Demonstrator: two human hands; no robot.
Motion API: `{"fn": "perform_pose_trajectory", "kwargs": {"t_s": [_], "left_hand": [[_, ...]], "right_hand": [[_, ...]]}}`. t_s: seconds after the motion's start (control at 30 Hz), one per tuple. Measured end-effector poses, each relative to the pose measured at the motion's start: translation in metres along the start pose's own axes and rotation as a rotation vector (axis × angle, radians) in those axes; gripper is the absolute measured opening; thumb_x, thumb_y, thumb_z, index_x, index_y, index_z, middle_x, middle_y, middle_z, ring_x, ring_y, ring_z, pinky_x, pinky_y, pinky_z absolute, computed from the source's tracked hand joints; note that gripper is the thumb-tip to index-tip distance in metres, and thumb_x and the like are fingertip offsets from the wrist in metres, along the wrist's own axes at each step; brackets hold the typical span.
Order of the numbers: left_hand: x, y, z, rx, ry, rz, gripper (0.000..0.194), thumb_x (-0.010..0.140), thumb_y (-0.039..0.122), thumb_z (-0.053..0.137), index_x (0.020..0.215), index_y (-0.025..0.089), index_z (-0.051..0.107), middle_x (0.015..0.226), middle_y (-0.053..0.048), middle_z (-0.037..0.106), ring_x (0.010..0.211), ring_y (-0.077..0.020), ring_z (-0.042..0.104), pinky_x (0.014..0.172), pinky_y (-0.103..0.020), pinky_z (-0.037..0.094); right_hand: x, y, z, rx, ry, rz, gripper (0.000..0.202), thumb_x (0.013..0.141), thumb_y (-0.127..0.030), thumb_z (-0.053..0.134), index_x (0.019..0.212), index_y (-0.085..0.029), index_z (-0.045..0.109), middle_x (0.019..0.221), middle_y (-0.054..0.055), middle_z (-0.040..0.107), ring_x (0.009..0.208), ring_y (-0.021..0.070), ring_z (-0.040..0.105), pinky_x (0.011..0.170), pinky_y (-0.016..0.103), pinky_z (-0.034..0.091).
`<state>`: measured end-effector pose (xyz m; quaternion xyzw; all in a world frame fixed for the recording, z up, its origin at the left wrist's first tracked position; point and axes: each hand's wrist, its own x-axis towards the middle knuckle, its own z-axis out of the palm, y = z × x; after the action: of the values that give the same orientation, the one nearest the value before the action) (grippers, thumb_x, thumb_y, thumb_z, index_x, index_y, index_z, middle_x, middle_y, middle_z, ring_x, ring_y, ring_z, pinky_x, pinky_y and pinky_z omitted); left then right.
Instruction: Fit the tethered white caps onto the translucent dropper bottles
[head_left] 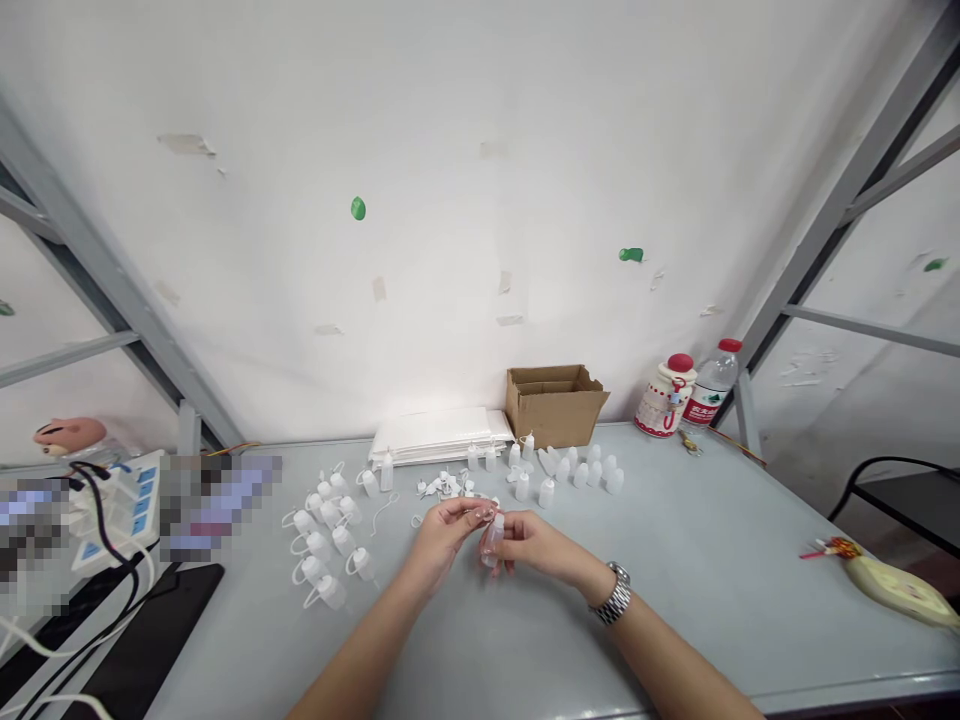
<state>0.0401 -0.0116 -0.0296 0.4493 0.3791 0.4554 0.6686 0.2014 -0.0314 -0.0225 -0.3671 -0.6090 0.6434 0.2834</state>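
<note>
My right hand (534, 538) is closed around a small translucent squeeze bottle (492, 548), held upright just above the table. My left hand (442, 540) pinches at the bottle's top; a bit of white shows by its fingertips, too small to name. Beyond my hands lies a loose pile of small white caps with straps (450, 484). To the left stand rows of capped bottles (330, 540), many with looped straps. More small bottles (581, 474) cluster to the right, behind my right hand, with several single ones nearer the pile.
A stack of white flat packages (431, 434) and an open cardboard box (556, 412) stand against the wall. At the back right are a red-lidded flask (664, 400) and a water bottle (712, 385). A power strip with cables (124, 505) and a black flat slab (161, 640) occupy the left.
</note>
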Motion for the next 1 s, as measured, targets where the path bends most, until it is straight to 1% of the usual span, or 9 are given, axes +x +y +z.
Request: {"fn": "perform_pose_trajectory", "kwargs": {"t_s": [0.07,0.13,0.27,0.4,0.5,0.6,0.77,0.87,1.0], "left_hand": [[0.0,-0.001,0.0,0.05,0.003,0.017,0.023,0.061,0.033,0.073,0.074,0.015,0.071,0.085,-0.008,0.072,0.085,-0.0222,0.064,0.083,-0.035,0.047],[0.001,-0.002,-0.001,0.08,0.003,0.031,0.022,0.062,0.033,0.073,0.075,0.015,0.071,0.086,-0.009,0.072,0.087,-0.0233,0.064,0.084,-0.035,0.047],[0.002,-0.004,-0.002,0.093,-0.002,0.069,0.02,0.065,0.034,0.071,0.076,0.017,0.071,0.088,-0.008,0.072,0.091,-0.0243,0.063,0.087,-0.036,0.045],[0.001,-0.003,-0.002,0.068,-0.031,0.092,0.025,0.07,0.039,0.065,0.078,0.016,0.071,0.091,-0.009,0.072,0.094,-0.0247,0.062,0.089,-0.037,0.044],[0.001,-0.004,-0.003,0.065,-0.025,0.08,0.022,0.069,0.036,0.067,0.079,0.017,0.07,0.093,-0.009,0.072,0.096,-0.0248,0.062,0.09,-0.037,0.043],[0.002,-0.004,-0.003,0.069,-0.021,0.084,0.02,0.069,0.033,0.068,0.08,0.017,0.071,0.096,-0.009,0.071,0.099,-0.0252,0.06,0.092,-0.037,0.041],[0.001,-0.001,-0.001,0.032,-0.012,0.098,0.02,0.066,0.034,0.07,0.077,0.017,0.072,0.093,-0.01,0.072,0.098,-0.0263,0.061,0.092,-0.038,0.041],[0.002,0.001,-0.002,-0.026,0.039,0.087,0.02,0.061,0.031,0.074,0.074,0.017,0.071,0.091,-0.009,0.072,0.099,-0.0262,0.06,0.092,-0.038,0.04],[0.004,0.002,-0.006,-0.106,0.089,0.078,0.021,0.057,0.028,0.077,0.075,0.018,0.071,0.093,-0.007,0.073,0.101,-0.0249,0.06,0.093,-0.037,0.04]], "right_hand": [[0.001,0.002,0.001,0.005,-0.005,0.003,0.025,0.071,-0.042,0.065,0.07,-0.017,0.062,0.07,0.0,0.062,0.061,0.0127,0.058,0.055,0.023,0.041],[0.003,0.004,0.001,-0.02,0.031,-0.005,0.026,0.07,-0.042,0.066,0.068,-0.016,0.062,0.065,-0.001,0.06,0.057,0.0114,0.055,0.054,0.023,0.04],[0.007,0.011,0.001,-0.096,0.152,0.006,0.031,0.065,-0.045,0.07,0.059,-0.016,0.061,0.049,-0.005,0.047,0.047,0.0088,0.042,0.047,0.022,0.033],[0.008,0.014,0.0,-0.147,0.175,0.032,0.035,0.065,-0.047,0.069,0.056,-0.015,0.061,0.045,-0.007,0.041,0.043,0.0066,0.034,0.043,0.021,0.027],[0.007,0.012,0.0,-0.176,0.187,0.06,0.037,0.067,-0.048,0.068,0.055,-0.014,0.06,0.046,-0.005,0.046,0.042,0.0061,0.034,0.043,0.021,0.026],[0.005,0.008,0.0,-0.169,0.199,0.069,0.038,0.066,-0.047,0.069,0.051,-0.015,0.054,0.047,-0.004,0.051,0.043,0.0066,0.038,0.043,0.021,0.028],[0.005,0.005,0.002,-0.153,0.248,0.065,0.044,0.063,-0.05,0.069,0.046,-0.018,0.043,0.041,-0.008,0.04,0.041,0.0065,0.035,0.043,0.022,0.024],[0.006,0.004,0.001,-0.135,0.275,0.038,0.043,0.064,-0.053,0.067,0.05,-0.017,0.047,0.044,-0.007,0.039,0.044,0.007,0.032,0.045,0.022,0.023],[0.007,0.004,-0.002,-0.086,0.264,-0.085,0.038,0.07,-0.053,0.061,0.062,-0.016,0.054,0.054,-0.005,0.042,0.052,0.0091,0.037,0.051,0.023,0.027]]}}
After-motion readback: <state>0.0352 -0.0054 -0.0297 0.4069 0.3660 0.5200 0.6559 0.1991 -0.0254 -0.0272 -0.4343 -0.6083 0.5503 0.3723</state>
